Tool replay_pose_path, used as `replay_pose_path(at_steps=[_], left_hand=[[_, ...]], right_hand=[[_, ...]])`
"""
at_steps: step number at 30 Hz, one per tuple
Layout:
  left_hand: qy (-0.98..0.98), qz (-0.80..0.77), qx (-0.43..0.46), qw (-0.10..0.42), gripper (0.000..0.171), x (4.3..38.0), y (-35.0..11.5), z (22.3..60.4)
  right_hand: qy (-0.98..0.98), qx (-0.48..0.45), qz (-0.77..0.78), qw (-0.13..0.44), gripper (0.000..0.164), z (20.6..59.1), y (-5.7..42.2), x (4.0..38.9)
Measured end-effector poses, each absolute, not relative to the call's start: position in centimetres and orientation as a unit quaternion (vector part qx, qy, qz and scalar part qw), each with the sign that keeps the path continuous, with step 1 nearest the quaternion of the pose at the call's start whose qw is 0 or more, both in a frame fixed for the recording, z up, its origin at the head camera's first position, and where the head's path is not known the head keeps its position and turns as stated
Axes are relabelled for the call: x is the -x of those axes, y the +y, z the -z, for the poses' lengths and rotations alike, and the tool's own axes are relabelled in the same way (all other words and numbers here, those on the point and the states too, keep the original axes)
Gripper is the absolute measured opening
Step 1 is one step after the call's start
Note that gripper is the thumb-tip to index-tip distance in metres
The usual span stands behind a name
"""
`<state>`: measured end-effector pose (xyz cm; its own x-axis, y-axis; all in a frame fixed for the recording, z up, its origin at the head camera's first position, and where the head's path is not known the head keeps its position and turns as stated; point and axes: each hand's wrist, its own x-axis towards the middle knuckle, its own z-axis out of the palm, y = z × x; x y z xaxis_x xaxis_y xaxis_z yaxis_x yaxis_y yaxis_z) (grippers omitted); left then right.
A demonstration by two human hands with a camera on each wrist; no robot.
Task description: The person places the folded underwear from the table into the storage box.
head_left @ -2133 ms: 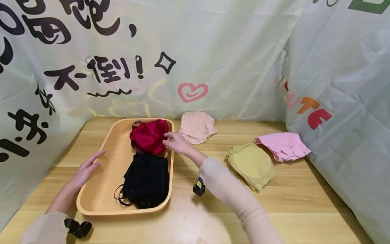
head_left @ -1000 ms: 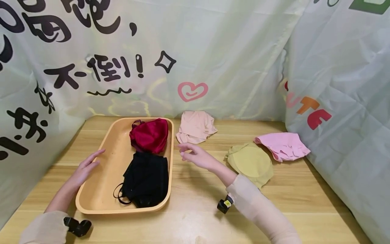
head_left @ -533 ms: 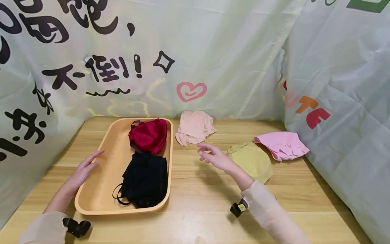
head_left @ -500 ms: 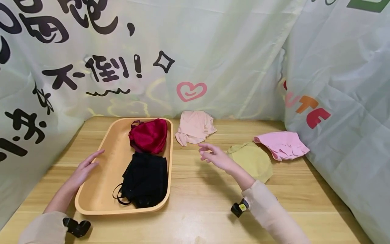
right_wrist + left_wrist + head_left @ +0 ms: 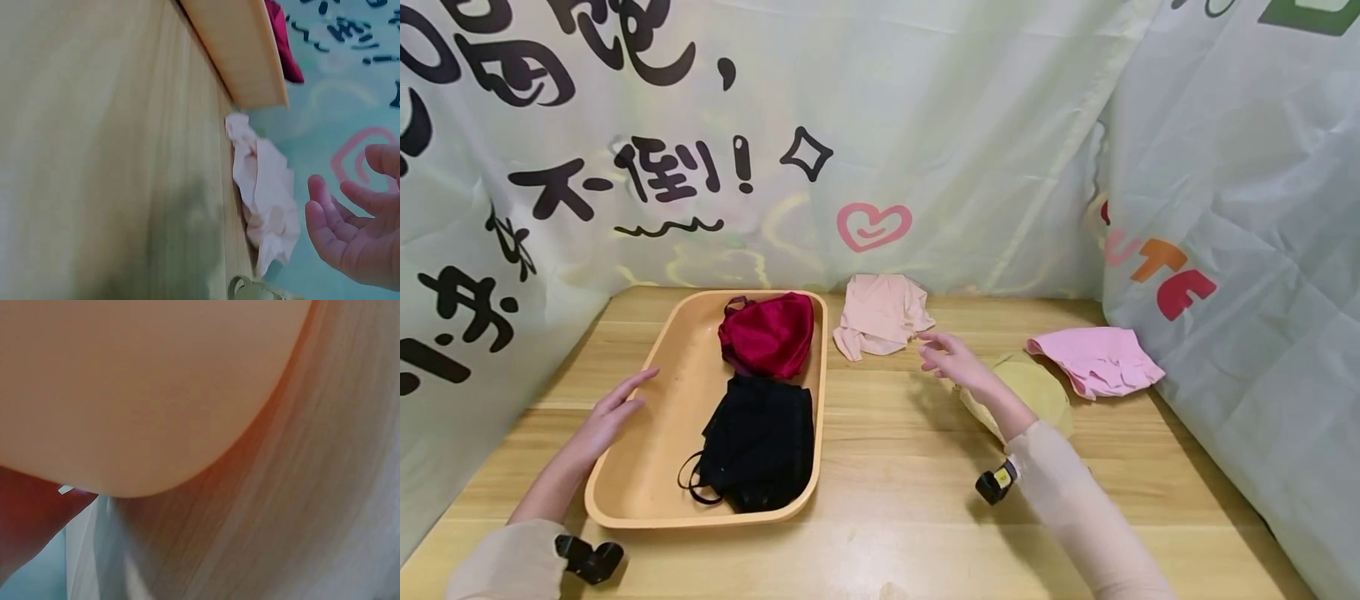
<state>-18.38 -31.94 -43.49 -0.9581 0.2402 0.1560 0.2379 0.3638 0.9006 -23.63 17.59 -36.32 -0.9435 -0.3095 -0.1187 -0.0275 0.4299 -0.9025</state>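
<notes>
In the head view my left hand (image 5: 612,421) lies with straight fingers at the left rim of a light orange tray (image 5: 677,400). The left wrist view shows mostly the tray's outer wall (image 5: 144,394), with part of the hand (image 5: 31,512) dark behind it. Inside the tray's right half sit a shiny dark red garment (image 5: 767,333) and a folded black garment (image 5: 763,442) with thin straps. My right hand (image 5: 958,367) hovers over the table, fingers loosely bent and holding nothing. It is between a pale pink cloth (image 5: 880,312) and a yellow-green cloth (image 5: 1037,387), partly covering the latter.
A brighter pink cloth (image 5: 1097,358) with a ruffled edge lies at the right, against the yellow-green one. Printed fabric curtains (image 5: 985,167) hang behind the wooden table (image 5: 880,517) and along both sides.
My right hand has left the dark red garment in the tray and moved right, over the table toward the yellow-green cloth. The left hand and the tray have stayed in place.
</notes>
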Motion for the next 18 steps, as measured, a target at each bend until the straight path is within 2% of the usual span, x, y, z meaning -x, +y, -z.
replay_pose_path(at_steps=[9, 17, 18], left_hand=[[0.823, -0.55, -0.142, 0.002, 0.045, 18.4, -31.9, 43.7], [0.831, -0.54, -0.135, 0.002, 0.044, 18.3, -32.0, 43.4], [0.831, -0.54, -0.135, 0.002, 0.044, 18.3, -31.9, 43.3]], right_hand=[[0.865, 0.011, 0.48, 0.15, 0.061, 36.2, 16.6, 28.7], [0.865, -0.049, 0.483, 0.129, 0.073, 38.2, 15.6, 32.2], [0.863, -0.043, 0.489, 0.12, 0.077, 39.6, 15.9, 33.3]])
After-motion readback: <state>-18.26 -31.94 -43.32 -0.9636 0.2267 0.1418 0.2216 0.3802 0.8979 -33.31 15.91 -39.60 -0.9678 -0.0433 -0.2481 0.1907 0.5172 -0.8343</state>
